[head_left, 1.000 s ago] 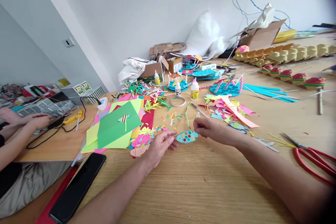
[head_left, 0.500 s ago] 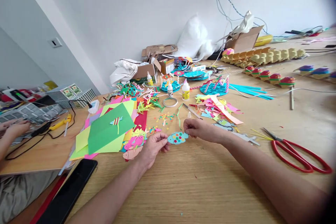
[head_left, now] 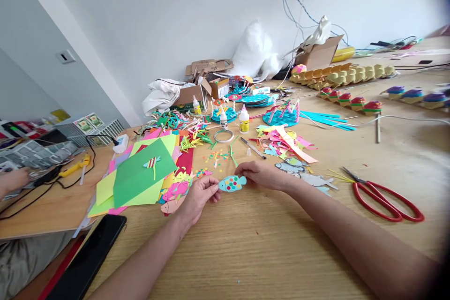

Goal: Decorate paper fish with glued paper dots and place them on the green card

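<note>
My wooden table [head_left: 267,253] spreads beneath everything. Coloured sheets, a green one [head_left: 130,183] uppermost, lie to my left, a black smartphone [head_left: 93,258] nearer me. Red-handled scissors [head_left: 368,185] lie open at right. My hands are apart: the left [head_left: 204,193] pinches the spotted blue paper fish [head_left: 232,183] by its head, over the table; the right [head_left: 258,175] curls by its tail, whether gripping I can't tell. A smaller striped paper fish [head_left: 151,163] rests on the green sheet.

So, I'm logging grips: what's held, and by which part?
The left hand pinches the spotted paper fish by its head; the right hand is near its tail, grip unclear.
</note>
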Demonstrator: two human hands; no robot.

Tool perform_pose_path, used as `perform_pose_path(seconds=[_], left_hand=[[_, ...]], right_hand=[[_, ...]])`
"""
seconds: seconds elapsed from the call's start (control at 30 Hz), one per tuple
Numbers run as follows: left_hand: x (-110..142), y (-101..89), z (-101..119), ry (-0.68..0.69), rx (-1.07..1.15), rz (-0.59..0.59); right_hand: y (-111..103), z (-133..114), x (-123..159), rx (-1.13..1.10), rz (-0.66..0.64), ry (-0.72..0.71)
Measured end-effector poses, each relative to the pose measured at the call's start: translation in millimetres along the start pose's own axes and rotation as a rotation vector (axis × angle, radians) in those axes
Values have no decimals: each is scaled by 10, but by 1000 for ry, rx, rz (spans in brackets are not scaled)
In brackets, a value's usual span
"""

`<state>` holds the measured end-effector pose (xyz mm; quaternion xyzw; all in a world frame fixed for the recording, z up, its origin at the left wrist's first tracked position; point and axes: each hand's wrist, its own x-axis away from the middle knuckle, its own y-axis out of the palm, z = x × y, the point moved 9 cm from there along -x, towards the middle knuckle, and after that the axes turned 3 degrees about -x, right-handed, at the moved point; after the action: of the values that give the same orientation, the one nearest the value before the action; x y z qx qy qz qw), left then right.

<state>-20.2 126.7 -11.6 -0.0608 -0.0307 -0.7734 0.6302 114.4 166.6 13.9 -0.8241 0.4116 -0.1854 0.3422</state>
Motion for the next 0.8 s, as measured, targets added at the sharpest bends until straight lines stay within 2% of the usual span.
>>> perform_pose_path(seconds=[0.13, 0.4, 0.5, 0.7, 0.8], left_hand=[[2, -36, 7, 1, 2, 17], [3, -152, 66, 20, 26, 54], [-12, -227, 89, 48, 41, 82], [-46, -367, 131, 91, 47, 137], [-68, -502, 176, 104, 66, 198]], right_hand=[[-145, 105, -17, 97, 138, 43], [-322, 178, 29, 410, 209, 175], [-328, 220, 25, 485, 191, 184], [-267, 396, 18, 463, 86, 279], [-246, 448, 10, 459, 64, 299]])
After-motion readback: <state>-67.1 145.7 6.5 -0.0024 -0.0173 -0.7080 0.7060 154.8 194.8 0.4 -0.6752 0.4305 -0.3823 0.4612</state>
